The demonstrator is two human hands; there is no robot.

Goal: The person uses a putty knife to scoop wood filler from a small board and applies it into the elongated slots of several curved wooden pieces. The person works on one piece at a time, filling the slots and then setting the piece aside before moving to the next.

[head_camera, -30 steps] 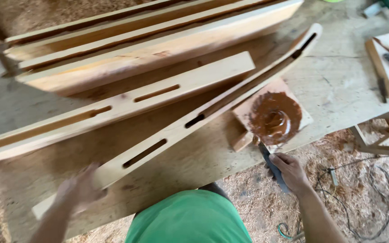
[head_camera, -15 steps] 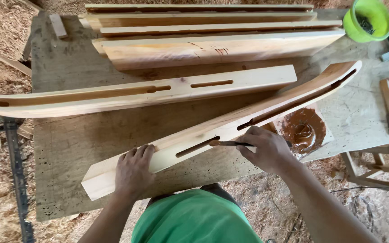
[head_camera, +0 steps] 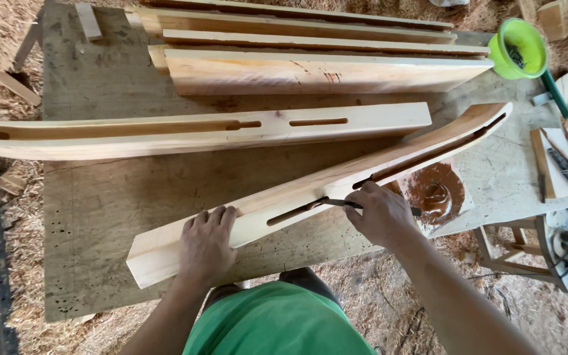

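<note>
Blade unmoved in slot, view closer

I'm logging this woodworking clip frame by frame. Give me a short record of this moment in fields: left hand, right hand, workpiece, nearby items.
left hand: left hand pressed flat on the curved board near its lower end
right hand: right hand holds a thin tool, tip at a slot
workpiece: curved board lies diagonally on the workbench
nearby items: brown paste beside the right hand; green cup at far corner; second slotted board behind
</note>
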